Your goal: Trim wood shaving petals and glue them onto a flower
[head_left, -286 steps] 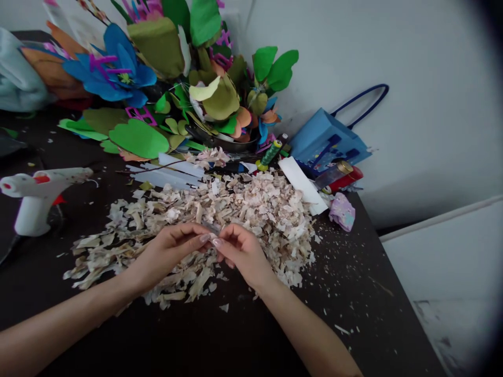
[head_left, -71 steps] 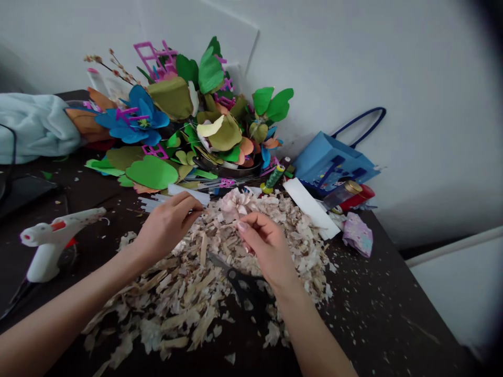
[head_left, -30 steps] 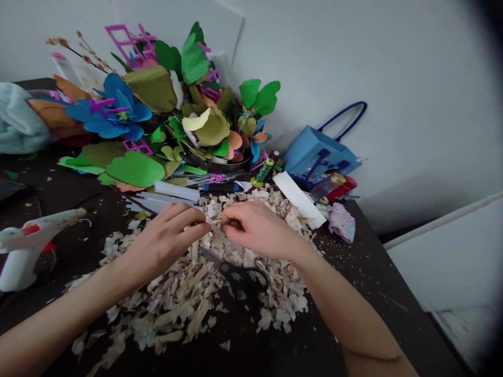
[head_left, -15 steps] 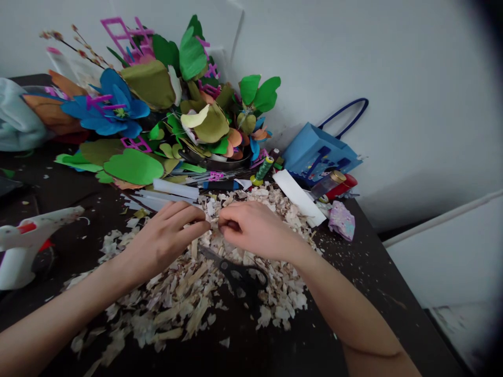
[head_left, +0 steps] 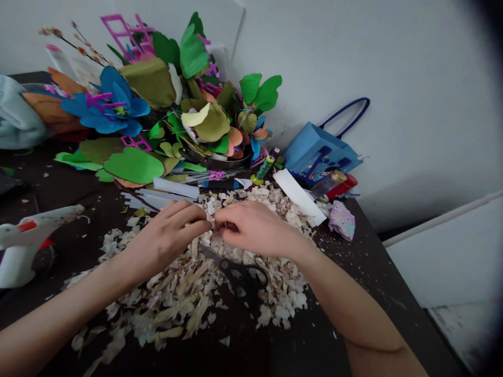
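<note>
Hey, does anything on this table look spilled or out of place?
Pale wood shavings are strewn in a loose heap over the dark table, with specks scattered beyond it. Black-handled scissors lie on the heap, partly among the shavings. A blue bag also sits tipped over, leaning on the wall.
</note>
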